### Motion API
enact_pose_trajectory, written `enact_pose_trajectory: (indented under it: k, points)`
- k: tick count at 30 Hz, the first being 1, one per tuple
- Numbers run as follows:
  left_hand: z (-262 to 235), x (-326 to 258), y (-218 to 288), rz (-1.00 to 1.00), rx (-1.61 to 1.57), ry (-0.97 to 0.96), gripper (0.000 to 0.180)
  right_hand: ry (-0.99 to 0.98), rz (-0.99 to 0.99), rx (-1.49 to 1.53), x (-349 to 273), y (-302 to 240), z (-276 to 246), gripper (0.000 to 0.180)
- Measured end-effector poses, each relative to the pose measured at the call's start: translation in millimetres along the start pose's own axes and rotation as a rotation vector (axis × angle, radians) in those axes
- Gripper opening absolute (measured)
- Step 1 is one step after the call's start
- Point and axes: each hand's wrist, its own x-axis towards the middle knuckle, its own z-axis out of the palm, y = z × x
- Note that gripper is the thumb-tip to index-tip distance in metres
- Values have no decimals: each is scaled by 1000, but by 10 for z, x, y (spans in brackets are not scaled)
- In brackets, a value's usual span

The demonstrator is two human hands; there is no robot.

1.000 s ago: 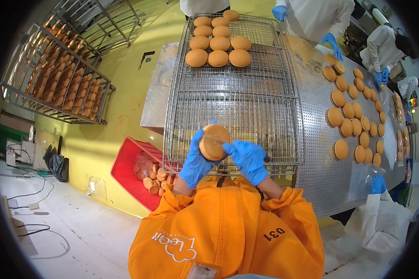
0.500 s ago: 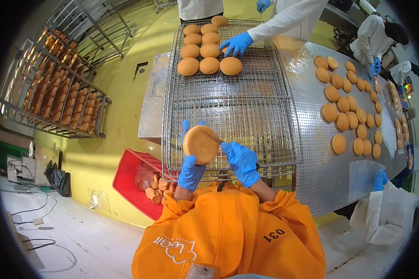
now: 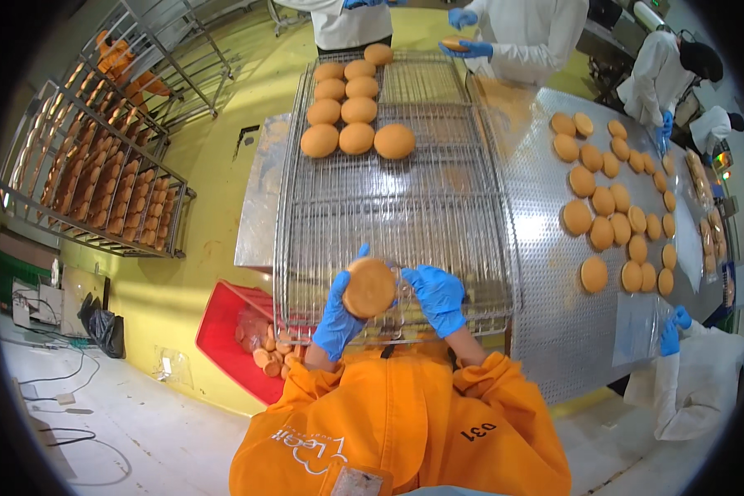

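Cake (image 3: 369, 287) rests in left hand (image 3: 336, 321); red crate (image 3: 214, 332) holds cake pieces (image 3: 264, 359).

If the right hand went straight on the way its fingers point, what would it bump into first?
Most likely the round cake held in the left hand. The right hand points its fingers roughly toward the cake's right side, though the depth between them is unclear.

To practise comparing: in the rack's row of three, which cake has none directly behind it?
The right cake; the left cake and middle cake each have another behind.
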Motion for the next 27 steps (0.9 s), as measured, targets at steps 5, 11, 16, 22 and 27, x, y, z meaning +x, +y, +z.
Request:
enact_pose_trajectory:
  k: [5,11,16,22,27]
  points:
    - [171,366,-302,40,154,146,80,-16,255,393,-186,111,-256,33]
    - [965,1189,-450,-130,937,-348,79,419,793,967,-168,949,-390,54]
    - [947,2869,245,428,2163,73,90,655,1087,1379,-292,1620,-915,51]
    - [213,3244,471,229,2525,326,94,602,1109,1109,-260,1150,-917,37]
    - [177,2156,-47,279,1230,-104,88,269,1004,1056,-286,880,-785,31]
